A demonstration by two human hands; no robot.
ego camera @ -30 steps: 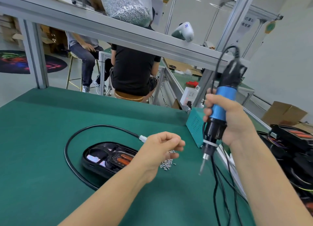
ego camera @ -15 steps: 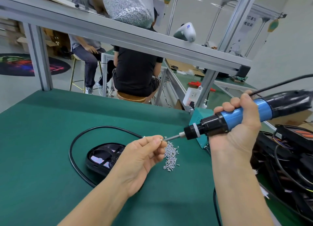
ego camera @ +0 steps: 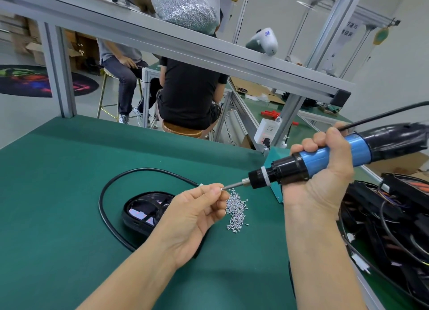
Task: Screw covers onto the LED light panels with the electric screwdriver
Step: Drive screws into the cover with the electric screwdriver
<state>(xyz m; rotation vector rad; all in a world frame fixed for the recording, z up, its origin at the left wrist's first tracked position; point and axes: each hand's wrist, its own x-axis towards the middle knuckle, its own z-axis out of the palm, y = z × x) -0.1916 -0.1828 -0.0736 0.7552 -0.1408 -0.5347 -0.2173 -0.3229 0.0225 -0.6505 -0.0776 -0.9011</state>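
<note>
My right hand [ego camera: 325, 170] grips the blue and black electric screwdriver [ego camera: 325, 158], held nearly level with its bit pointing left. My left hand [ego camera: 197, 212] pinches a small screw [ego camera: 222, 189] between thumb and fingertips, right at the bit's tip. Below them a loose pile of small silver screws [ego camera: 236, 211] lies on the green table [ego camera: 58, 205]. A black LED light panel [ego camera: 146, 209] with a black cable [ego camera: 104, 200] looped round it lies on the table, partly hidden behind my left hand.
A heap of black panels and wires [ego camera: 394, 228] fills the right edge. A teal box [ego camera: 272, 168] stands behind the screwdriver. A bag of screws [ego camera: 185, 5] sits on the metal frame [ego camera: 162, 37] overhead. Two people sit beyond the table.
The screwdriver swung from upright, bit down, to nearly level with its bit pointing left. My left hand lifted off the screw pile and now holds a screw at the bit's tip.
</note>
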